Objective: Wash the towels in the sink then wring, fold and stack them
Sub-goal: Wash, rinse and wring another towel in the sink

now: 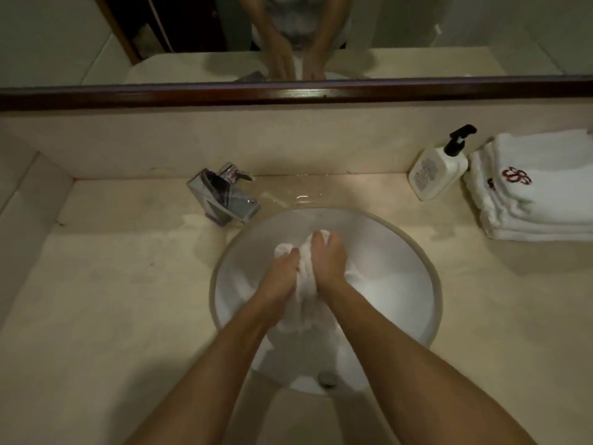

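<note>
Head view, white towel bunched, wet, over sink

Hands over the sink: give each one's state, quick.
Left hand: grip closed on the bunched wet white cloth towel.
Right hand: grip closed on the same towel.

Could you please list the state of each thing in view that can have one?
Left hand: grip closed on the white wet towel.
Right hand: grip closed on the same towel.
White wet towel: bunched up, in the round white sink.
Chrome tap: no water seen running.
White folded towels: stacked on the counter.
White pump bottle: upright.
</note>
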A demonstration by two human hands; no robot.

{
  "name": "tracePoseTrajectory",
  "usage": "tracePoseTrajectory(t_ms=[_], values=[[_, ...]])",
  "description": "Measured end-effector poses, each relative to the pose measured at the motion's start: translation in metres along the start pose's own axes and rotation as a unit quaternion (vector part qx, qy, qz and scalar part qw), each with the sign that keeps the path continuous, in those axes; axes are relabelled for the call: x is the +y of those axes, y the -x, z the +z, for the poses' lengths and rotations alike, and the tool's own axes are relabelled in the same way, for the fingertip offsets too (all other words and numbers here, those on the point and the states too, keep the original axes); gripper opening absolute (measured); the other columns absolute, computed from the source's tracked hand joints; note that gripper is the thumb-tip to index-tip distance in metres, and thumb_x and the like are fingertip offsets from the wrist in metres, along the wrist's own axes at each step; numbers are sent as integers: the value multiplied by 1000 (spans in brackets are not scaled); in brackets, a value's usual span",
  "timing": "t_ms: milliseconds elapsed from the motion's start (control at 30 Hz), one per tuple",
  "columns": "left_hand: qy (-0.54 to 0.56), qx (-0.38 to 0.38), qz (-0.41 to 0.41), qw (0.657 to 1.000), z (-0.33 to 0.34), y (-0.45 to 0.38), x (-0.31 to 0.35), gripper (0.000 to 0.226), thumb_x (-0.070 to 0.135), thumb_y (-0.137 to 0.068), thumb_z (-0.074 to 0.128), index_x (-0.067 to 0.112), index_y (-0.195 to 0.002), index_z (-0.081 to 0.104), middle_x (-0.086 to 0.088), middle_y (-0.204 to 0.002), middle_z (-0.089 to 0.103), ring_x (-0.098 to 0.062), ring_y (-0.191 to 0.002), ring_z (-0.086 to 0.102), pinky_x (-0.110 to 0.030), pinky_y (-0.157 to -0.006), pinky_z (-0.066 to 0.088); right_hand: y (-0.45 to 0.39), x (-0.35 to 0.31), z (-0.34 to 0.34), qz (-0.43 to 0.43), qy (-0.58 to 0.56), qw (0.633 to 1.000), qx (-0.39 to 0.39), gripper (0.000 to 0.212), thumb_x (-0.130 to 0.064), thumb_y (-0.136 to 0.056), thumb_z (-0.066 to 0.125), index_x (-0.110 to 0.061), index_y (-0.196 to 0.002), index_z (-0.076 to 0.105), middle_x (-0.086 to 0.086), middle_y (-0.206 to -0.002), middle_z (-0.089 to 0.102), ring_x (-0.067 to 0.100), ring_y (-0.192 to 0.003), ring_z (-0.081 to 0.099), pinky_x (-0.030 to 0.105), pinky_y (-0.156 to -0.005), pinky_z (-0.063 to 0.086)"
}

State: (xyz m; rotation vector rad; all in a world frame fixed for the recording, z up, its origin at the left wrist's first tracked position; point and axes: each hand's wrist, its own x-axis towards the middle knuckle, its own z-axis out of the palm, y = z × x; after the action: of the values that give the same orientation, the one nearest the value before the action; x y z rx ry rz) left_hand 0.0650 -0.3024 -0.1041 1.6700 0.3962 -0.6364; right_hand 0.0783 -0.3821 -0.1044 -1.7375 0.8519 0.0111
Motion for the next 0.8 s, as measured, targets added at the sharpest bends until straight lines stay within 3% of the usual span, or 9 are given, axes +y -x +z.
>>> tracePoseTrajectory(t_ms=[167,267,300,400,500,567,667,733,800], values=[[157,28,-13,987,-13,-14,22,29,29,-103,43,16,-81,55,-3,-74,61,-10,-64,57,-23,-59,47,38,-2,13,-62,-37,996,-48,23,-25,-104,44,-8,-107,59,6,-94,66,22,-89,63,35,-86,47],[48,-8,-1,999,3,-7,14,23,35,-103,40,21,-95,57,-1,-84,62,-12,-76,57,-30,-74,47,-2,-3,1,3,-25,1000,-4,30,-24,-103,47,0,-109,63,18,-108,68,34,-104,64,39,-91,49],[32,16,-20,999,4,-7,14,23,37,-104,38,23,-100,56,1,-85,60,-13,-78,57,-29,-73,47,-6,-1,-1,27,-24,999,-8,30,-25,-103,46,-1,-111,62,17,-110,67,34,-106,63,39,-91,50],[136,48,-62,988,-17,-22,22,33,39,-100,42,13,-98,62,-16,-100,68,-24,-82,65,-31,-74,52,21,3,13,65,-143,982,-103,29,-36,-102,50,-14,-120,50,4,-105,63,25,-104,63,40,-94,52],[274,-3,-98,957,-32,-14,18,61,53,-95,44,2,-119,64,-22,-120,65,-34,-109,65,-44,-102,48,38,20,13,66,-167,968,-178,56,-53,-88,67,-26,-131,42,-4,-113,61,13,-104,62,37,-94,53],[310,-84,-97,942,-40,-1,10,61,58,-93,43,9,-123,65,-20,-118,65,-35,-108,63,-49,-102,46,24,38,-2,93,-190,957,-201,72,-51,-81,77,-26,-137,41,3,-127,63,18,-111,65,41,-100,52],[331,-155,-67,928,-53,19,6,26,37,-88,57,19,-100,72,-14,-108,64,-29,-98,59,-43,-89,48,8,51,-25,149,-219,922,-283,60,-27,-87,77,-20,-138,46,10,-127,67,28,-110,68,49,-97,55],[289,-129,-31,948,-56,20,-7,31,16,-87,60,19,-116,68,-7,-115,66,-23,-104,62,-36,-93,49,2,44,-32,119,-150,942,-276,47,-14,-90,69,-14,-133,52,10,-116,69,26,-100,70,41,-86,59],[112,-59,32,991,-57,19,-16,54,3,-93,56,15,-144,44,-2,-121,67,-15,-109,66,-24,-90,52,-1,25,-33,57,-54,963,-259,30,-14,-91,61,-13,-121,58,8,-105,67,20,-87,67,29,-69,56]])
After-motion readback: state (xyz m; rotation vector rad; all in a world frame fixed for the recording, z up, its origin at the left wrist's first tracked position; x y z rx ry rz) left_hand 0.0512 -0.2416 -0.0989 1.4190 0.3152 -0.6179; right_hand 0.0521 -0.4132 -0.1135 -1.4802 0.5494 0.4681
